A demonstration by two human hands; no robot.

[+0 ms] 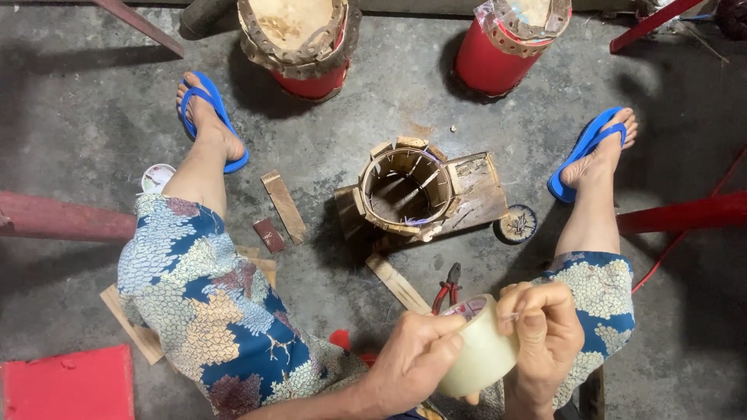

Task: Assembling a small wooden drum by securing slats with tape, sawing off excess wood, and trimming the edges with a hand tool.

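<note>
Tape roll (484, 346) in both hands, half hidden

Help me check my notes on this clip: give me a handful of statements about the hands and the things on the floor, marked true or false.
1. Both hands hold a roll of clear tape. True: the left hand grips its side, and the right hand pinches at its top edge.
2. The red-handled pliers are in the right hand. False: they lie on the concrete floor, beyond the tape roll.
3. A round wooden frame sits on the floor between the feet. True.
4. The person wears red sandals. False: the sandals are blue.
5. Two red drum-like cylinders stand beyond the frame. True.
</note>
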